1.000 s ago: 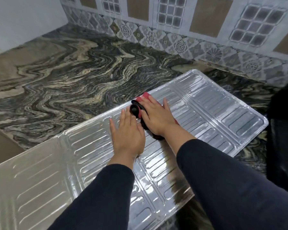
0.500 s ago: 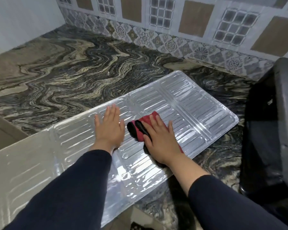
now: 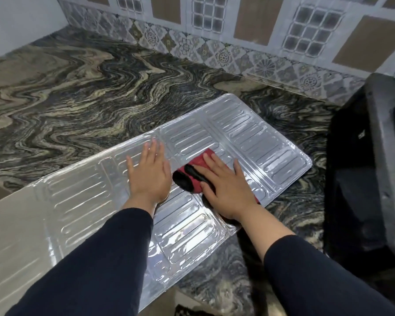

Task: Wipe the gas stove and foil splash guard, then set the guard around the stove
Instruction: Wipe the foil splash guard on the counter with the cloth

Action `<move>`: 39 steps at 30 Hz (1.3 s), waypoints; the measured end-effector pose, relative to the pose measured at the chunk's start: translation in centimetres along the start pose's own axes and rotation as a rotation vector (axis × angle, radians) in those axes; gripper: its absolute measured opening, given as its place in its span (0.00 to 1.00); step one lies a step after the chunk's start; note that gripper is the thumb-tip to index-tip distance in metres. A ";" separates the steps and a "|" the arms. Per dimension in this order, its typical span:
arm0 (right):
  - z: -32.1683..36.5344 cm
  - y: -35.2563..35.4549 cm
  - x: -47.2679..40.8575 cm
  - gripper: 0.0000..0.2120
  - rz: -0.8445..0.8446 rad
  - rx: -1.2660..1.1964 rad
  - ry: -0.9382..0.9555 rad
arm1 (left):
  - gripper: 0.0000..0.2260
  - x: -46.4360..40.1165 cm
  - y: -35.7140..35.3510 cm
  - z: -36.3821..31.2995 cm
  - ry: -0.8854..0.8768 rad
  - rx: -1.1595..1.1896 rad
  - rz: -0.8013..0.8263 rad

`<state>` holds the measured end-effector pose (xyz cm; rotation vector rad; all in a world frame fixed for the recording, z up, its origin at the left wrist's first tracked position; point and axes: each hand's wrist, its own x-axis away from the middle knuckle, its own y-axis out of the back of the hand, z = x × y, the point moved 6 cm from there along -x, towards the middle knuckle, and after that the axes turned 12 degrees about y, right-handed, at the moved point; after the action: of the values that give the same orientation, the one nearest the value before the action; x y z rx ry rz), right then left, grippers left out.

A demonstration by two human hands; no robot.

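Lying unfolded across the counter [image 3: 82, 92] beside the stove [image 3: 374, 179], the guard [image 3: 249, 137] is pinned by your flat, empty left hand [image 3: 149, 176] so your right hand [image 3: 226, 190], fingers straight, can press the cloth [image 3: 192, 176] over its ribs.

The person appears as 2 forearms and 2 bare hands entering from the bottom edge of the head view. Each arm wears a long, close-fitting sleeve in a plain dark navy, near-black fabric. The left sleeve [image 3: 96, 265] ends at the wrist in a straight cuff edge. The right sleeve [image 3: 317, 277] ends higher, partway up the forearm, leaving the wrist and lower forearm bare. No print, seam detail or button can be made out on either sleeve. The left hand [image 3: 149, 176] and right hand [image 3: 226, 188] carry 0 gloves, rings, bracelets or watches. Fingernails are short and unpainted.
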<state>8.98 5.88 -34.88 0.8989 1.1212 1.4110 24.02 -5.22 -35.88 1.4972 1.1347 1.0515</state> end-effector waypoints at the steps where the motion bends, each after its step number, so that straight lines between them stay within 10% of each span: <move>1: -2.7 0.7 0.2 0.24 -0.020 0.027 -0.072 | 0.25 0.1 0.0 0.0 0.000 0.002 -0.003; 7: -16.7 4.9 1.0 0.23 -0.082 0.128 -0.515 | 0.25 -0.1 -0.2 -0.1 0.002 0.001 -0.032; 13: -15.0 4.3 -0.5 0.26 -0.104 0.155 -0.713 | 0.25 -0.1 -0.1 -0.5 0.015 -0.011 -0.037; 19: -1.2 0.0 -7.5 0.25 -0.071 0.030 -0.226 | 0.25 0.1 0.0 -0.5 0.026 0.031 -0.040; 24: -3.4 0.6 -11.3 0.23 0.006 0.021 0.146 | 0.25 0.2 0.3 -0.6 0.040 0.028 -0.066; 34: -17.8 4.0 -13.5 0.26 0.006 0.140 -0.545 | 0.28 -0.1 0.0 -0.7 0.025 -0.013 -0.061; 39: -6.1 0.8 -17.4 0.27 -0.024 0.089 -0.304 | 0.30 -0.3 -0.4 -0.5 0.038 0.005 -0.067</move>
<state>5.47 -12.24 -34.78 1.1177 0.9654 1.1651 23.43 -5.37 -36.24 1.4382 1.2068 1.0353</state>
